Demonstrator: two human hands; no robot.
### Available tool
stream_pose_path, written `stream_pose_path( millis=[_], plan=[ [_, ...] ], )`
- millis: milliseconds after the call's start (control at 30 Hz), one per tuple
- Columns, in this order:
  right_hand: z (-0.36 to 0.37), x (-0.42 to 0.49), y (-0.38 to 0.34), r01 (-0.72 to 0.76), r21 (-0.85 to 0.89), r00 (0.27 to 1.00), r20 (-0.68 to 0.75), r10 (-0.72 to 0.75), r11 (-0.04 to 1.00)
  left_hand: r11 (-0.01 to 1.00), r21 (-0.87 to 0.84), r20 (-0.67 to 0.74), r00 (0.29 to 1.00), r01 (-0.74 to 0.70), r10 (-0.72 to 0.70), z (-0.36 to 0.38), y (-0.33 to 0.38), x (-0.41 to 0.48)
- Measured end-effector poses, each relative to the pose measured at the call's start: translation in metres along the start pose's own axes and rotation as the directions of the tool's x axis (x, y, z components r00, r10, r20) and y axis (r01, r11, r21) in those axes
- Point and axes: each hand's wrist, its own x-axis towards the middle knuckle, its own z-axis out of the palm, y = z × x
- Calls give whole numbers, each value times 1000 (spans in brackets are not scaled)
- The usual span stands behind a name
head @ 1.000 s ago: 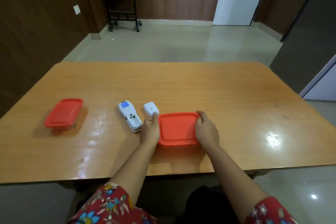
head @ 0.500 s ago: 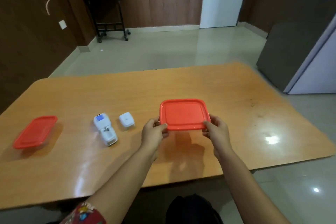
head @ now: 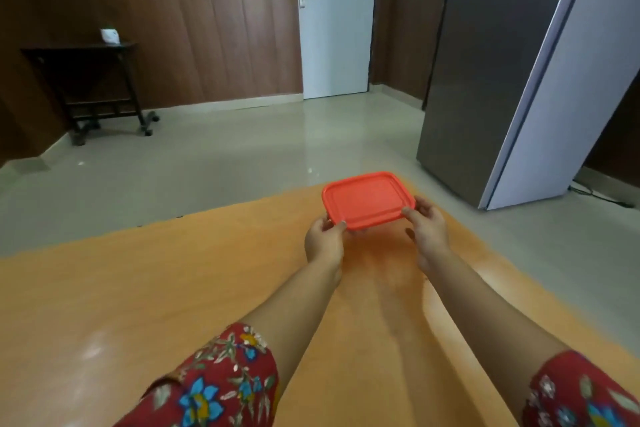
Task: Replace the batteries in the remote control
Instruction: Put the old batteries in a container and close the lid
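Left hand: gripping near-left corner of orange lid | right hand: gripping near-right corner | lid: aloft over far end of table, long axis hand to hand, equally near both | remote control: out of frame, direction untellable

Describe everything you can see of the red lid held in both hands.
The red lid is a rounded-corner rectangle, seemingly smooth plastic, with a raised rim around a flat recessed panel. It faces up, roughly level, held in the air over the far part of the wooden table. The left hand pinches its near left corner, thumb on top; the right hand grips its near right corner likewise. Whether a box hangs beneath it cannot be told.
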Motion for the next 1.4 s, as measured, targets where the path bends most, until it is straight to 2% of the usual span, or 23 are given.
stream_pose_path(
  millis=[167, 267, 367, 467, 733, 933, 1000, 1067, 1133, 1233, 1300, 1400],
  plan=[
    [17, 69, 22, 62, 5, 998, -13, -62, 998, 998, 31, 17, 998, -58, 58, 30, -17, 62],
    [29, 93, 31, 98, -44, 995, 28, -97, 994, 995, 47, 34, 995, -93, 92, 37, -19, 88],
    [34, 104, 31, 72, -113, 994, 87, -62, 991, 989, 82, 99, 989, -120, 112, 39, -16, 104],
    [35, 108, 29, 53, -149, 993, 113, -37, 987, 989, 118, 162, 984, -87, 67, 39, -12, 113],
    [38, 101, 32, 77, -179, 997, 24, -73, 981, 983, 179, 192, 981, -26, -9, 42, -11, 121],
    [39, 99, 34, 71, -213, 997, 6, -71, 974, 992, 119, 203, 979, -38, 13, 40, -13, 117],
    [37, 94, 33, 54, -252, 998, -4, -57, 966, 997, 74, 151, 989, -17, 6, 36, -14, 111],
    [34, 79, 31, 47, -270, 998, -24, -55, 962, 999, 21, 29, 999, 30, -31, 26, -14, 99],
    [29, 51, 29, 55, -193, 995, -74, -71, 980, 998, -45, -38, 998, 49, -51, 9, -10, 78],
    [18, -20, 19, 26, -58, 998, -55, -29, 998, 991, -99, 29, 995, 93, -90, -31, 2, 17],
    [7, -79, 6, -60, -6, 998, 0, 60, 998, 991, -69, 75, 991, 111, -106, -65, 16, -31],
    [-9, -171, -12, -197, 41, 979, 57, 195, 979, 991, 12, 65, 989, 133, -134, -120, 28, -101]
  ],
)
